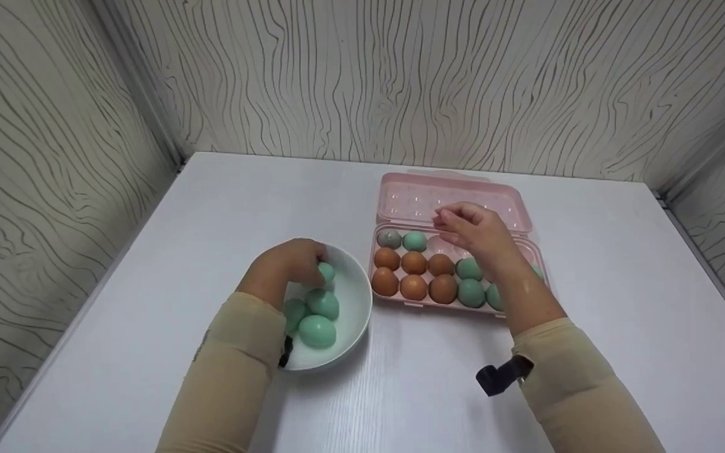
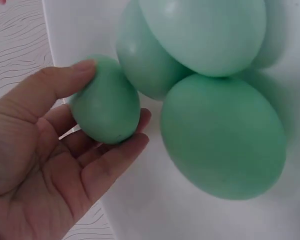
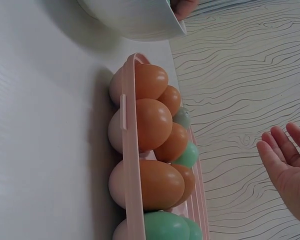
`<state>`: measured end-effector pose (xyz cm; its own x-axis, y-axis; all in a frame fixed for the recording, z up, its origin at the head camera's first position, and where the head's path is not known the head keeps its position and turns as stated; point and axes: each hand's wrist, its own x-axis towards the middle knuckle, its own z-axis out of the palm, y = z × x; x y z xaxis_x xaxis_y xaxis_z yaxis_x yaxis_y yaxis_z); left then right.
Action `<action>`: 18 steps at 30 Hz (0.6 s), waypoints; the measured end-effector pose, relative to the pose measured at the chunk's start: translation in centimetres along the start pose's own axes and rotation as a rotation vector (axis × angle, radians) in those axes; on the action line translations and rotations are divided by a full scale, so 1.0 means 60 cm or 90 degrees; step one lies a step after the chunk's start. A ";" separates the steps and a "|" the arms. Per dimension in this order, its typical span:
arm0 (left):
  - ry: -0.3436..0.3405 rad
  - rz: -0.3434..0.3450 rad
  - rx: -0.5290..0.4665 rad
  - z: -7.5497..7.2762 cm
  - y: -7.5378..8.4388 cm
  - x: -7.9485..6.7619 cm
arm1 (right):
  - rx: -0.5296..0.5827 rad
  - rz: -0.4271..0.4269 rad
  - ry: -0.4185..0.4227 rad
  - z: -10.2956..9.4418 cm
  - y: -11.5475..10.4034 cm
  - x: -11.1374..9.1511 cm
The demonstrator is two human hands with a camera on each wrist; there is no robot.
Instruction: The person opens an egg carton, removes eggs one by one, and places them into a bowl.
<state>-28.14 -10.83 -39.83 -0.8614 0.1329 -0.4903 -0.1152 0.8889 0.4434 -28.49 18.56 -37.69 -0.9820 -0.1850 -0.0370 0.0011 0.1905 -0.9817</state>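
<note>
Left: head view places the left hand [image 1: 284, 264] at the white bowl [image 1: 355, 308], back of the hand up, most of its grip hidden; only part of the held egg [image 1: 327, 272] shows past the fingers, with three green eggs [image 1: 318, 331] in the bowl nearer the person. Left wrist view shows what that angle hides: palm side, thumb, and nearly the whole outline of the egg. Centre to right: head view gives the layout of the pink carton [image 1: 425, 303], lid [image 1: 507, 195] open behind it; six brown eggs [image 1: 413, 287] sit at the left of the two nearer rows, green ones [image 1: 471, 292] to their right, a greyish egg [image 1: 389, 238] at the left of the back row. Right wrist view has the carton side-on, eggs standing above its rim. Fingers, left hand: grasping the egg, thumb on one side, fingertips opposite, spread one egg wide. Fingers, right hand [image 1: 479, 236]: released, slightly bent, over the carton near the lid. Held egg is within the bowl's far part; in left wrist view its long axis runs near-vertical, narrower end seemingly up. Whether it touches the neighbouring egg: cannot tell.
</note>
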 end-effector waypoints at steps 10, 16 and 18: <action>-0.004 -0.004 0.045 0.006 -0.004 -0.001 | 0.001 -0.007 0.003 0.002 0.001 -0.002; -0.008 -0.016 0.061 0.007 0.001 -0.009 | -0.002 -0.004 0.001 0.002 0.000 -0.001; -0.006 -0.030 0.063 0.007 0.002 -0.011 | -0.004 -0.002 0.001 0.002 0.000 -0.001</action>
<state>-27.37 -10.61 -39.75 -0.8518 0.0941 -0.5153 -0.1049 0.9332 0.3438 -28.40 18.47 -37.73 -0.9824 -0.1840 -0.0329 -0.0039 0.1961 -0.9806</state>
